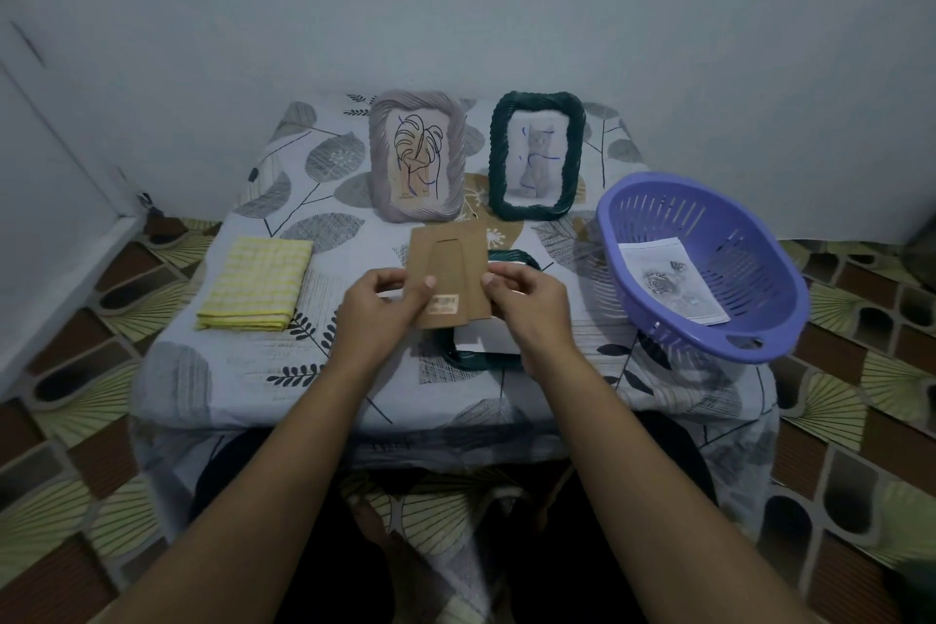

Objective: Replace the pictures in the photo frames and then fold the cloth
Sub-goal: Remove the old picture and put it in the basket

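- Dim, cool, even light; wall [456, 5] beyond the left hand [377, 307] and right hand [529, 302] reads grey-blue.
- Soft shadow beneath the surface [212, 385] edge, nearer than both hands.
- Wide-angle bending curves floor tiles [76, 497] outward of either hand; fine detail slightly soft.

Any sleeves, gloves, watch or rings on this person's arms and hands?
None show. The left hand and right hand are bare, without gloves, rings or watch. Both forearms are uncovered to the picture's lower edge; no sleeve appears.
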A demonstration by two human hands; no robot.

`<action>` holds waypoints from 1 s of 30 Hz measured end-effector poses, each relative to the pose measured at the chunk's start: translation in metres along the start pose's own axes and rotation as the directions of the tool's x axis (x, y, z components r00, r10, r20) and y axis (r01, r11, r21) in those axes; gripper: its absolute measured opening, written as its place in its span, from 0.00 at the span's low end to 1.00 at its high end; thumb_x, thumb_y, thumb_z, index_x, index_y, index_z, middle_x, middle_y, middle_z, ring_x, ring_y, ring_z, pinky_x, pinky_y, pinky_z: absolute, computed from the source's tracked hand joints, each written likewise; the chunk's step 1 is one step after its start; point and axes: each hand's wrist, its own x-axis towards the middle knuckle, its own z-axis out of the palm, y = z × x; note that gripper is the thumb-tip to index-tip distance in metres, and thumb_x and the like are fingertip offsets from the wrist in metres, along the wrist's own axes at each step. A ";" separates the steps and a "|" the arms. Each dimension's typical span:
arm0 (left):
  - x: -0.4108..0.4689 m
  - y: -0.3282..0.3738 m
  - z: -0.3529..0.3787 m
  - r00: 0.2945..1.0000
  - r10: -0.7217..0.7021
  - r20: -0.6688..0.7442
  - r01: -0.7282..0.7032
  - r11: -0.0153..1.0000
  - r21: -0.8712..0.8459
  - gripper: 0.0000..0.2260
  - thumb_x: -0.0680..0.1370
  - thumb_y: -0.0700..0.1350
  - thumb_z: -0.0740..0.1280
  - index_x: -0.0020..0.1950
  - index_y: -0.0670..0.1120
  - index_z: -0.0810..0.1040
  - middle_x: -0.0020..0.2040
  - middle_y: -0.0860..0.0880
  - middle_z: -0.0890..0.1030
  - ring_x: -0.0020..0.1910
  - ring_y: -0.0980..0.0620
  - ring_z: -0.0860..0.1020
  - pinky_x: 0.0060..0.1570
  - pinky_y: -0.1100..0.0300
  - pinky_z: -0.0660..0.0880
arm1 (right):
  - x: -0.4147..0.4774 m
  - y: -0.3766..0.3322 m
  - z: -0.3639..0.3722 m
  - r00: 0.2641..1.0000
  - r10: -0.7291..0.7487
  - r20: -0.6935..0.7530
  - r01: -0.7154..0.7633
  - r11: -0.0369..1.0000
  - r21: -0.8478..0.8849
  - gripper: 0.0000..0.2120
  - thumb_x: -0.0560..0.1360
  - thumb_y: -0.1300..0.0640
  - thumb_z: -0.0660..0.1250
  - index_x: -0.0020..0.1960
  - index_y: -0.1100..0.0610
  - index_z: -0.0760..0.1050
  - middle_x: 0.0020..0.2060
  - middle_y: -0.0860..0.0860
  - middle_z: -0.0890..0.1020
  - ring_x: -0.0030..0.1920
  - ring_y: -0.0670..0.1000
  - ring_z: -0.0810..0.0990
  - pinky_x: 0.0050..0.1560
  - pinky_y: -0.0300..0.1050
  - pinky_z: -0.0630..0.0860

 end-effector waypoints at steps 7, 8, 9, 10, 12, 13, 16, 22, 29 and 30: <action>0.012 -0.019 -0.048 0.982 -0.164 -0.091 0.160 0.986 -0.048 0.19 0.70 0.42 0.79 0.57 0.44 0.76 0.53 0.45 0.82 0.50 0.47 0.83 0.53 0.51 0.80 | -0.011 0.003 0.047 0.977 0.044 0.208 0.051 0.901 -0.431 0.15 0.77 0.56 0.63 0.62 0.53 0.81 0.57 0.51 0.84 0.59 0.54 0.80 0.63 0.53 0.76; 0.012 -0.021 -0.053 0.982 -0.159 -0.105 0.159 0.987 -0.010 0.19 0.69 0.42 0.79 0.57 0.44 0.77 0.52 0.45 0.83 0.50 0.47 0.83 0.54 0.49 0.80 | -0.012 0.003 0.053 0.971 0.052 0.233 0.078 0.854 -0.515 0.18 0.78 0.56 0.61 0.66 0.52 0.78 0.61 0.52 0.82 0.62 0.55 0.78 0.66 0.53 0.72; 0.013 -0.024 -0.056 0.981 -0.149 -0.120 0.156 0.987 0.048 0.20 0.69 0.43 0.80 0.56 0.44 0.77 0.51 0.47 0.83 0.50 0.47 0.83 0.55 0.49 0.80 | -0.014 0.004 0.058 0.965 0.059 0.254 0.107 0.799 -0.592 0.19 0.78 0.55 0.60 0.68 0.51 0.75 0.63 0.53 0.80 0.64 0.57 0.75 0.66 0.53 0.69; 0.012 -0.027 -0.058 0.981 -0.138 -0.133 0.155 0.980 0.123 0.20 0.69 0.45 0.80 0.57 0.44 0.78 0.50 0.48 0.83 0.50 0.47 0.82 0.56 0.49 0.79 | -0.015 0.006 0.063 0.959 0.057 0.276 0.147 0.735 -0.662 0.19 0.78 0.54 0.60 0.69 0.51 0.73 0.63 0.53 0.79 0.65 0.58 0.73 0.64 0.52 0.66; 0.008 -0.027 -0.060 0.986 -0.098 -0.132 0.132 0.951 0.279 0.22 0.69 0.46 0.79 0.60 0.42 0.79 0.51 0.47 0.82 0.53 0.46 0.81 0.57 0.52 0.78 | -0.018 0.011 0.072 0.944 0.010 0.329 0.262 0.583 -0.769 0.18 0.79 0.52 0.59 0.68 0.51 0.71 0.62 0.54 0.79 0.65 0.59 0.71 0.57 0.53 0.60; 0.006 -0.027 -0.060 0.990 -0.070 -0.124 0.109 0.933 0.344 0.23 0.70 0.47 0.78 0.61 0.40 0.79 0.53 0.45 0.83 0.54 0.45 0.81 0.57 0.52 0.77 | -0.020 0.013 0.074 0.935 -0.028 0.354 0.318 0.506 -0.802 0.17 0.79 0.52 0.58 0.68 0.52 0.70 0.61 0.55 0.79 0.64 0.59 0.71 0.57 0.54 0.60; -0.001 -0.027 -0.061 0.995 0.062 -0.084 -0.014 0.877 0.481 0.21 0.73 0.48 0.76 0.60 0.36 0.80 0.55 0.39 0.83 0.54 0.41 0.81 0.55 0.52 0.76 | -0.026 0.013 0.076 0.912 -0.114 0.394 0.409 0.343 -0.846 0.17 0.81 0.54 0.55 0.67 0.56 0.70 0.58 0.59 0.79 0.62 0.60 0.71 0.59 0.54 0.61; -0.004 -0.032 -0.061 0.963 0.266 0.029 -0.207 0.670 0.713 0.16 0.77 0.50 0.71 0.35 0.42 0.75 0.33 0.41 0.79 0.35 0.40 0.78 0.32 0.55 0.68 | -0.028 0.013 0.070 0.866 -0.145 0.479 0.500 0.251 -0.829 0.13 0.78 0.54 0.58 0.60 0.57 0.73 0.52 0.59 0.80 0.57 0.61 0.73 0.56 0.53 0.62; 0.000 -0.030 -0.054 0.969 0.245 0.017 -0.168 0.612 0.773 0.08 0.75 0.49 0.70 0.42 0.45 0.80 0.39 0.43 0.81 0.43 0.41 0.78 0.34 0.54 0.74 | -0.020 0.014 0.046 0.854 -0.133 0.502 0.512 0.377 -0.772 0.21 0.78 0.56 0.59 0.71 0.55 0.70 0.61 0.56 0.79 0.64 0.59 0.68 0.61 0.53 0.61; 0.001 -0.028 -0.051 0.970 0.242 0.025 -0.174 0.617 0.768 0.07 0.75 0.48 0.70 0.46 0.45 0.82 0.42 0.42 0.82 0.44 0.40 0.79 0.36 0.53 0.74 | -0.019 0.012 0.040 0.856 -0.147 0.495 0.510 0.396 -0.764 0.22 0.77 0.57 0.59 0.71 0.54 0.70 0.62 0.54 0.79 0.65 0.58 0.68 0.61 0.52 0.61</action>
